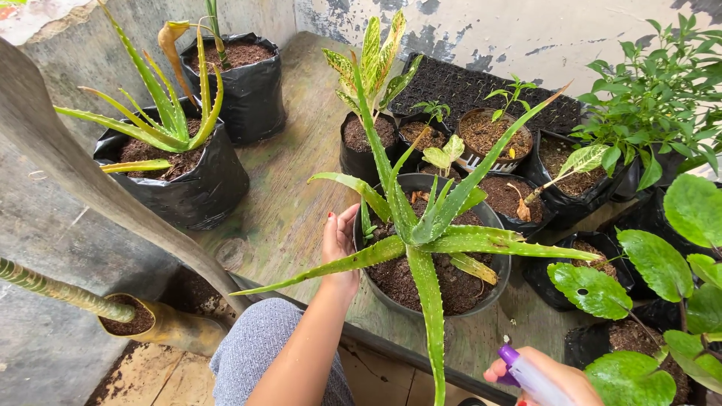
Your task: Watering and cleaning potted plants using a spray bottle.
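Note:
A large aloe plant (421, 233) grows in a round grey pot (492, 289) full of dark soil, in the middle of the head view. My left hand (338, 240) rests against the pot's left rim, fingers curled on it, beside a long leaf. My right hand (545, 376), at the bottom edge, holds a spray bottle (526, 374) with a purple nozzle and pale body, just in front of the pot. Its lower part is cut off by the frame.
Two black grow bags, one with an aloe (169, 162), stand at the back left on a worn wooden platform (278, 203). Several small potted seedlings (489, 135) crowd the back. Broad-leaved plants (662, 263) fill the right. A wooden plank (83, 173) slants across the left.

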